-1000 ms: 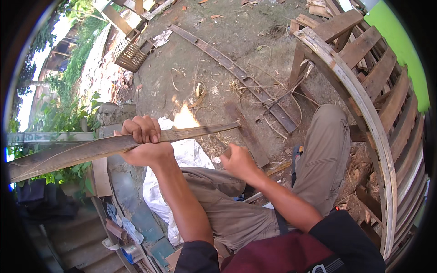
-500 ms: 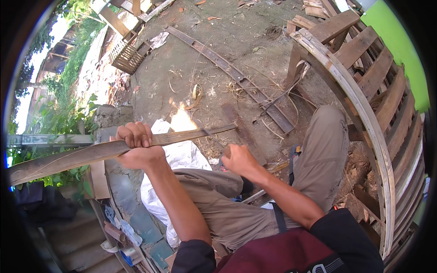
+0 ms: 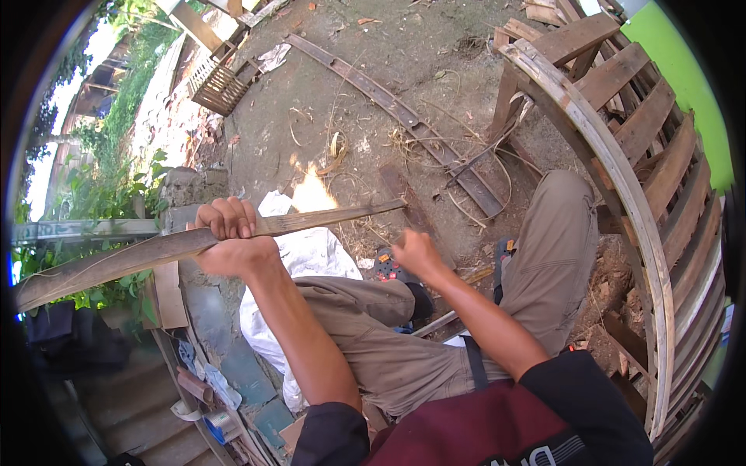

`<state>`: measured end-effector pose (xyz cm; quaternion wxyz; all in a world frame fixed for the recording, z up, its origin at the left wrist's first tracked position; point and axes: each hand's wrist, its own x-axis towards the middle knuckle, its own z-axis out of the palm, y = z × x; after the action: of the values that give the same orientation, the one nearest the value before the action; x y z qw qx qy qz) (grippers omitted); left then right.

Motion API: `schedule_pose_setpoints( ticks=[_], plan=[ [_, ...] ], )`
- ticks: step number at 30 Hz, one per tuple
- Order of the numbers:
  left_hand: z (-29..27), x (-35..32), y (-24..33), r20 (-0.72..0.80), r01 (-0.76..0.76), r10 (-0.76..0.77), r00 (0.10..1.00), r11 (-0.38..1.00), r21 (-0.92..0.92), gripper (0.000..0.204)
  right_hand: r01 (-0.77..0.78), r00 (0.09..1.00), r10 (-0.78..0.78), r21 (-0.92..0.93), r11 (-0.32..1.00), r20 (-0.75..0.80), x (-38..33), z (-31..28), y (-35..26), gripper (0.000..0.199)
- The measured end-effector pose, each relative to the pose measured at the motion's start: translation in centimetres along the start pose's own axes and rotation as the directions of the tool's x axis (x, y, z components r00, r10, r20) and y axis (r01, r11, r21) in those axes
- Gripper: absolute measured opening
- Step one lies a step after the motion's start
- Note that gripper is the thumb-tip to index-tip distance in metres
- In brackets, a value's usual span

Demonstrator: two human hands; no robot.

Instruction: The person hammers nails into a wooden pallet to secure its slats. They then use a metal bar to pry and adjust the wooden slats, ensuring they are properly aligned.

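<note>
A slatted wooden frame [image 3: 670, 172] stands at the right. A long wooden strip [image 3: 303, 220] extends from the left edge, passing above a white sheet [image 3: 315, 256]. The left hand [image 3: 233, 239] grasps the strip; the right hand [image 3: 420, 255] is clenched near its tip, contents indeterminable.

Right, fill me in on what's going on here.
A person grips a long wooden strip with the left hand, its narrow end pointing right. The right hand is near that end; whether it holds anything is too unclear to tell. A white sheet shows behind the strip, and a slatted wooden frame stands off to the right.
</note>
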<state>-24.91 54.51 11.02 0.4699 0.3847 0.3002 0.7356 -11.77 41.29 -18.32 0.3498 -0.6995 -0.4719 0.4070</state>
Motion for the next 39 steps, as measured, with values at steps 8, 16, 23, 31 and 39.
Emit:
schedule_pose_setpoints(
  ticks=[8,16,23,31,39],
  plan=[
    [-0.4,0.7,-0.2,-0.020,0.009,-0.008,1.000,0.998,0.060,0.045,0.067,0.996,-0.068,0.024,0.997,0.056,-1.4,-0.2,-3.3,0.027],
    [-0.7,1.8,-0.3,-0.034,0.023,-0.023,0.999,1.000,0.002,0.048,-0.061,0.998,0.062,-0.073,0.995,0.015,-0.3,0.2,-2.3,0.026],
    [-0.1,1.4,-0.7,-0.021,0.021,-0.020,1.000,1.000,0.011,0.046,-0.202,0.965,0.228,-0.188,0.961,0.132,0.4,-0.2,0.5,0.027],
    [1.8,1.5,-1.2,-0.065,0.024,-0.020,0.998,0.998,0.057,0.050,-0.259,0.941,0.310,-0.303,0.917,0.133,1.5,0.3,8.7,0.033],
    [2.0,1.1,-2.5,-0.197,-0.091,0.121,0.973,0.984,0.155,0.079,-0.033,0.999,0.035,0.186,0.982,-0.005,-0.2,-1.2,-9.4,0.040]
  ],
)
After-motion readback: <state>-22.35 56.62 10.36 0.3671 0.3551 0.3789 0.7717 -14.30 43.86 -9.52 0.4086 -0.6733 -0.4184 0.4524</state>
